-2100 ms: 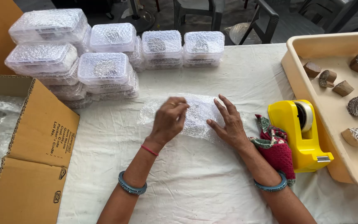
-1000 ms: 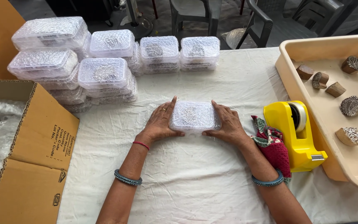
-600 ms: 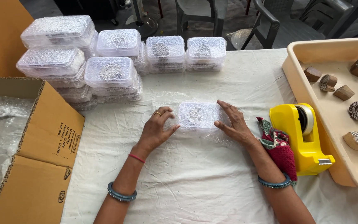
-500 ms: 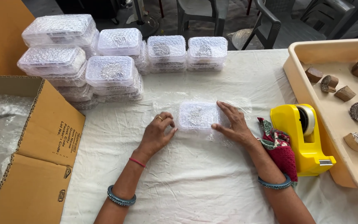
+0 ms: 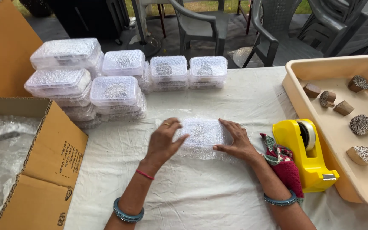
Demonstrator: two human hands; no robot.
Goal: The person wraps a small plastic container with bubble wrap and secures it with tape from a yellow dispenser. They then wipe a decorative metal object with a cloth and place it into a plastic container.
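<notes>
My left hand (image 5: 163, 142) and right hand (image 5: 234, 140) lie flat, fingers spread, pressing opposite ends of a bubble-wrapped plastic box (image 5: 203, 135) between them. The box sits mid-table (image 5: 218, 196) on the white cloth, long axis running left to right, parallel to the near edge. It is rectangular, clear and dimpled. Wrapped boxes (image 5: 120, 81) are stacked toward the far left corner; a glossy yellow tape dispenser (image 5: 305, 155) stands near the right edge.

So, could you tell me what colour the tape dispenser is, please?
The tape dispenser is bright yellow, seen in the head view.
</notes>
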